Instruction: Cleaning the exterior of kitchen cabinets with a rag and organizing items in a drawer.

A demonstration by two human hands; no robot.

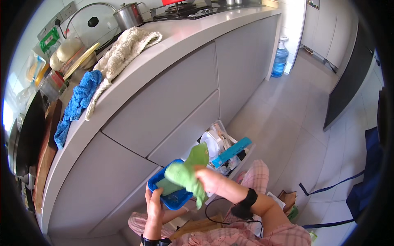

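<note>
My left hand (154,203) grips the near left rim of a blue plastic container (176,201), held tilted over my lap with its inside facing up. My right hand (207,180) is closed on a light green cloth (181,175), slightly blurred, which hangs over the container's right side. Part of the green cloth lies inside the container. Just beyond my hands an open low drawer (250,150) holds a white plastic tub (211,144), a long turquoise box (232,152) and assorted small items.
Closed grey cabinet fronts (172,107) rise beyond my hands. A cream towel (123,50) and a blue towel (80,98) hang on the counter edge. A wooden board and dark pan stand at the left. A black cable (207,212) runs by my lap; a water bottle (279,60) stands farther off.
</note>
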